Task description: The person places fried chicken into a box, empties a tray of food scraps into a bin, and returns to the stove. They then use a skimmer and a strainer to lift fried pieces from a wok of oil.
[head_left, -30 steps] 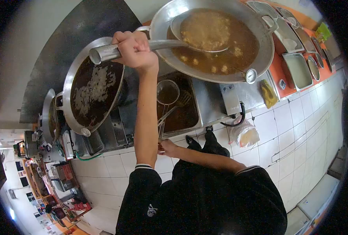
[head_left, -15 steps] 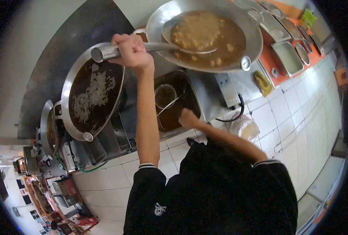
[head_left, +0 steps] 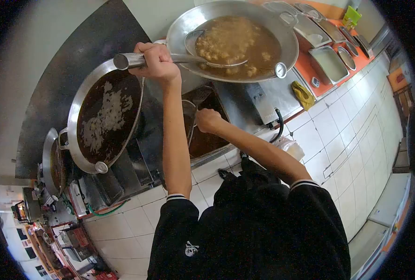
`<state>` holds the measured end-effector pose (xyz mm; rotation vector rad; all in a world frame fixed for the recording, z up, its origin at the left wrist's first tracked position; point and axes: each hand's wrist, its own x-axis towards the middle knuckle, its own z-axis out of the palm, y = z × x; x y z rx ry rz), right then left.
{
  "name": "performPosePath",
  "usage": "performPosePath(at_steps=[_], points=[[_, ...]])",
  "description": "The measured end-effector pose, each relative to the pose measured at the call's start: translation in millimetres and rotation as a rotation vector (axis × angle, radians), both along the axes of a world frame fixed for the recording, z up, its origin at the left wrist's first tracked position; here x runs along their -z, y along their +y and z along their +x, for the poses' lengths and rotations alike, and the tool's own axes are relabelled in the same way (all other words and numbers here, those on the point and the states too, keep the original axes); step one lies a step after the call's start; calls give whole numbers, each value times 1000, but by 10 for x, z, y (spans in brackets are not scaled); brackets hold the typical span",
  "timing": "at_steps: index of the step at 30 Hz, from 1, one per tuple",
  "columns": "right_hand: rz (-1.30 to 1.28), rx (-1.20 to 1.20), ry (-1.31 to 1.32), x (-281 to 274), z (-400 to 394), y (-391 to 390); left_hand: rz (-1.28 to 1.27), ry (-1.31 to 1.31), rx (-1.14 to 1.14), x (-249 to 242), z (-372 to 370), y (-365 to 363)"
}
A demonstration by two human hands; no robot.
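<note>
My left hand [head_left: 157, 61] is wrapped round the thick metal handle of a large skimmer [head_left: 188, 58]. The skimmer's round head lies in the big wok [head_left: 289, 44], among pale, bubbling pieces in brown oil. Lower down, over the sunken rectangular oil basin [head_left: 216, 100], my right hand [head_left: 208, 120] is closed on the thin handle of a small round strainer [head_left: 189, 108]. My fingers partly hide that handle, and the strainer's head sits in the basin.
A second wok [head_left: 69, 140] of dark oil with pale foam stands at left, a third wok [head_left: 48, 161] beyond it. Thermometers [head_left: 280, 70] clip to the rims. A yellow cloth [head_left: 302, 95] and metal trays [head_left: 329, 65] lie at right. White tiles [head_left: 319, 140] cover the floor.
My right hand has moved left and up to the small strainer and closed on its handle. My left hand keeps its grip on the large skimmer. The view has shifted slightly.
</note>
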<state>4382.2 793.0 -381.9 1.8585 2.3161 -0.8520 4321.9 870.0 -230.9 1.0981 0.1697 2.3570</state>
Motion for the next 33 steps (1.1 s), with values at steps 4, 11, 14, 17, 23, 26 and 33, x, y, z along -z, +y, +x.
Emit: performPosePath(at_steps=[4, 11, 14, 17, 23, 26, 33], points=[[-87, -35, -28, 514, -32, 526, 8, -10, 10, -2, -33, -8], [-885, 372, 567, 1564, 719, 722, 43, 65, 98, -60, -191, 26], [-1192, 265, 812, 2005, 855, 861, 19, 192, 57, -89, -251, 32], [-1332, 413, 839, 1531, 910, 705, -59, 197, 100, -156, -197, 9], [-1222, 213, 265, 486, 937, 489, 3, 213, 115, -161, -179, 24], [-1195, 21, 144, 334, 889, 543, -22, 240, 20, -172, -162, 44], [-753, -377, -238, -223, 735, 508, 28, 161, 101, -137, -104, -56]])
